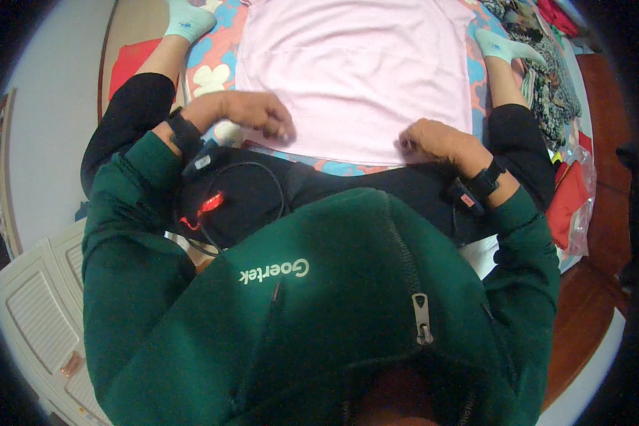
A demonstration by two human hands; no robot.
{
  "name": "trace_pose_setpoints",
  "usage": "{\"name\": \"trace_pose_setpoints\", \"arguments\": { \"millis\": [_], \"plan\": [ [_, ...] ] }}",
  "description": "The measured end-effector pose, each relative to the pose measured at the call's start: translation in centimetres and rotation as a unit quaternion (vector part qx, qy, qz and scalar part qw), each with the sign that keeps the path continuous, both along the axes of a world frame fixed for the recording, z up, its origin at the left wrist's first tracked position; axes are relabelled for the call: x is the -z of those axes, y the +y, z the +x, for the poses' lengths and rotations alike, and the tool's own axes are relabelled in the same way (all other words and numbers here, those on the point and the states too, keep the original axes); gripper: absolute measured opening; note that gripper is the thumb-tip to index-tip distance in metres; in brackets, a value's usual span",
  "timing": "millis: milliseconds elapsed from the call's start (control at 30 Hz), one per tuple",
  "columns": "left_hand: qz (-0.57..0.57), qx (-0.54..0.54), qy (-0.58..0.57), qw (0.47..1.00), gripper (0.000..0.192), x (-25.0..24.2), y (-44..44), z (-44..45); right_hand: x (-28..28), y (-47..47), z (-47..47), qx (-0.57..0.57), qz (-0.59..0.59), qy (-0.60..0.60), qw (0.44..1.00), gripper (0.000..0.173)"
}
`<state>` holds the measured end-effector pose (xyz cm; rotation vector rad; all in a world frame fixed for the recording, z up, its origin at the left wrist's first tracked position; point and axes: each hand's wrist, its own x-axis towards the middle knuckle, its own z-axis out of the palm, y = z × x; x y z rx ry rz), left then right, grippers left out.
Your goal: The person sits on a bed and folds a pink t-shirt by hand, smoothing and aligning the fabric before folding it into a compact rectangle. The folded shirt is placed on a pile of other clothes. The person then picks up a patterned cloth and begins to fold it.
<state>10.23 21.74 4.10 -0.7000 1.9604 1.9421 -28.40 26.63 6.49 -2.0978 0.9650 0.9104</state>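
Observation:
A pink short-sleeved shirt [351, 80] lies spread over a flowered bedcover [207, 69] between my outstretched legs, its lower edge towards me. My left hand [263, 117] is over the shirt's lower left part, fingers bent and slightly blurred. Over the lower right part is my right hand [436, 139], its fingers curled inward and their tips partly hidden. Whether either hand grips the cloth is not clear. Each wrist wears a black strap with a small dark device.
Patterned clothing [548, 90] is heaped beyond my right leg. Nearer on that side lies a red item in clear plastic [570, 197]. A red sheet-like item [130, 64] is by my left leg. A black cable [282, 186] loops across my lap.

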Motion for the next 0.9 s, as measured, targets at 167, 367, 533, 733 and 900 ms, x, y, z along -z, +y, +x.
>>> {"name": "trace_pose_setpoints", "arguments": {
  "millis": [167, 367, 533, 733, 900],
  "plan": [
    [-0.161, -0.163, -0.084, 0.970, 0.024, -1.8, -3.8, 3.6, 1.5, 0.4, 2.8, -0.016, -0.187, -0.320, 0.929, 0.021],
    [-0.160, -0.131, -0.265, 0.942, 0.029, -2.6, -3.1, 8.9, 1.1, 1.7, 5.9, 0.021, 0.044, -0.301, 0.952, 0.028],
    [-0.017, -0.216, -0.049, 0.975, 0.024, -0.4, -2.4, 7.5, 0.9, 1.1, 9.5, 0.013, -0.088, -0.262, 0.961, 0.034],
    [-0.078, 0.054, -0.377, 0.921, 0.023, 0.0, -1.8, 7.5, 0.5, 0.6, 6.4, 0.086, 0.106, -0.249, 0.959, 0.024],
    [-0.038, -0.195, -0.107, 0.974, 0.024, 0.6, -2.9, 8.7, 0.0, -1.9, 2.0, 0.154, -0.078, -0.207, 0.963, 0.018]
  ]
}}
